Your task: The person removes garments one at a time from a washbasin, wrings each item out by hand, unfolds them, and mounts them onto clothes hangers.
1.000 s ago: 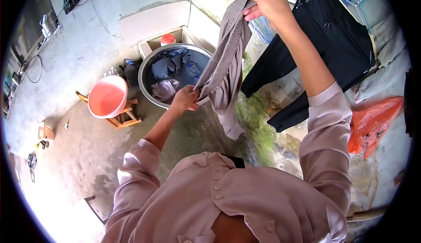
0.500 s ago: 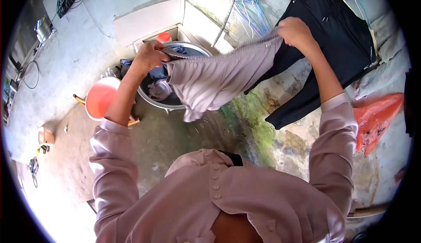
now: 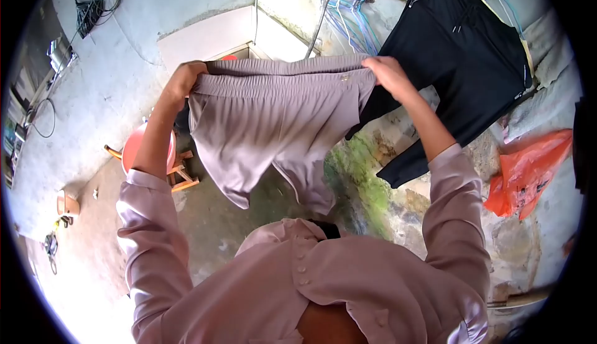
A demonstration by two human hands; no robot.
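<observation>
The gray pants (image 3: 267,120) hung in the air, left of the black pants (image 3: 463,49). The left hand (image 3: 185,80), far from the black pants, pinched one end of the waistband (image 3: 273,87), and the right hand (image 3: 387,77), just left of the black pants, pinched the other. Half a second before, the gray pants were slanted and bunched up. Then the top was almost level, the legs hung down, and the big tub was hidden behind them.
</observation>
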